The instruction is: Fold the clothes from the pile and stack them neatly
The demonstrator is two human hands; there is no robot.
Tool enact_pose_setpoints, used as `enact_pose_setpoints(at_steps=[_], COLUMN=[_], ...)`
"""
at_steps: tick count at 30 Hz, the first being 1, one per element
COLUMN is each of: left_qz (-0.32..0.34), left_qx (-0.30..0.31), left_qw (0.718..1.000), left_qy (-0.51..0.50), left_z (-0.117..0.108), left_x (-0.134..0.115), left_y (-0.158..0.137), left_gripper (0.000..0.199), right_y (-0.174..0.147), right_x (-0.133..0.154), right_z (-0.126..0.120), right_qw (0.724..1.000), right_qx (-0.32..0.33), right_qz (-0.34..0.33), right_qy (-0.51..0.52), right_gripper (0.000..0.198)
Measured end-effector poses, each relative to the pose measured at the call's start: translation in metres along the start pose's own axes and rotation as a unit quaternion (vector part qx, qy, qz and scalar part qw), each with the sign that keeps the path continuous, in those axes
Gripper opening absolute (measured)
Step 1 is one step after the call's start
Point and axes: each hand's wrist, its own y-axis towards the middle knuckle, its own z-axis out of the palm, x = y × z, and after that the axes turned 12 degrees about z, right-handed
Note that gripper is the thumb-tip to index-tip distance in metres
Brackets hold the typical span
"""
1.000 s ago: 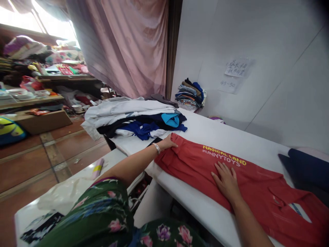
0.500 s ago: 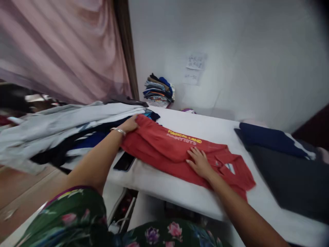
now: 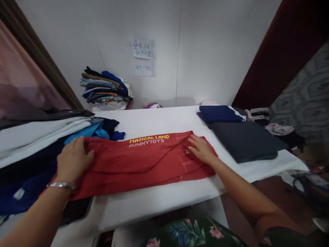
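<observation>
Red trousers (image 3: 133, 164) with yellow and white lettering lie across the white table, folded lengthwise with a loose crease along them. Over their left part rests my left hand (image 3: 74, 159), thumb spread from the fingers, a silver bracelet on the wrist. My right hand (image 3: 202, 149) is at the waist end, its fingers closed on the cloth near a button and white stitching. The fingertips there are partly hidden by the fabric. A dark phone (image 3: 77, 209) sticks out from under the left end of the trousers.
Left of me lies a heap of white, blue and black clothes (image 3: 38, 137). A folded stack of garments (image 3: 106, 87) stands at the back wall. To the right are folded dark grey (image 3: 246, 139) and navy (image 3: 218, 114) garments. Handwritten papers (image 3: 144, 49) hang on the wall.
My view has swung right. My left hand has gone from gripping the trousers' left end to lying on them. My right hand has moved from the middle to the waist end and closed there.
</observation>
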Motion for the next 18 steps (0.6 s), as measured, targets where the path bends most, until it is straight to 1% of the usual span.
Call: enact_pose_setpoints(at_steps=[1,2,3,5,6,8,9,11,13,15,18], left_qz=[0.029,0.062,0.095,0.166,0.196,0.227,0.233,0.236,0.232,0.229,0.226], left_qx=[-0.027,-0.037,-0.035,0.000,0.028,0.073,0.096,0.133,0.158,0.164,0.164], left_qw=[0.999,0.997,0.993,0.980,0.971,0.957,0.951,0.943,0.937,0.935,0.935], left_qy=[-0.003,-0.025,-0.052,-0.111,-0.136,-0.167,-0.177,-0.191,-0.205,-0.216,-0.218], left_z=[-0.001,0.001,0.004,0.014,0.020,0.031,0.036,0.044,0.049,0.052,0.055], left_x=[-0.022,-0.047,-0.072,-0.122,-0.145,-0.184,-0.199,-0.221,-0.235,-0.245,-0.259], left_y=[0.003,0.007,0.011,0.017,0.019,0.022,0.022,0.023,0.025,0.031,0.047], left_gripper=[0.055,0.054,0.053,0.052,0.052,0.053,0.054,0.055,0.054,0.050,0.045], right_y=[0.005,0.010,0.016,0.030,0.038,0.055,0.064,0.081,0.098,0.112,0.127], right_x=[-0.017,-0.033,-0.046,-0.065,-0.071,-0.075,-0.076,-0.074,-0.073,-0.072,-0.072], right_z=[-0.008,-0.015,-0.021,-0.027,-0.028,-0.026,-0.023,-0.015,-0.007,0.001,0.010], right_qw=[0.999,0.995,0.990,0.978,0.974,0.970,0.969,0.966,0.964,0.962,0.961], right_qx=[-0.019,-0.026,-0.026,-0.011,-0.001,0.016,0.026,0.045,0.060,0.075,0.098], right_qz=[0.043,0.092,0.138,0.207,0.225,0.237,0.241,0.244,0.245,0.245,0.241], right_qy=[-0.005,-0.004,0.002,0.019,0.027,0.041,0.050,0.066,0.079,0.088,0.096], right_gripper=[0.044,0.043,0.043,0.043,0.043,0.044,0.044,0.044,0.044,0.042,0.033])
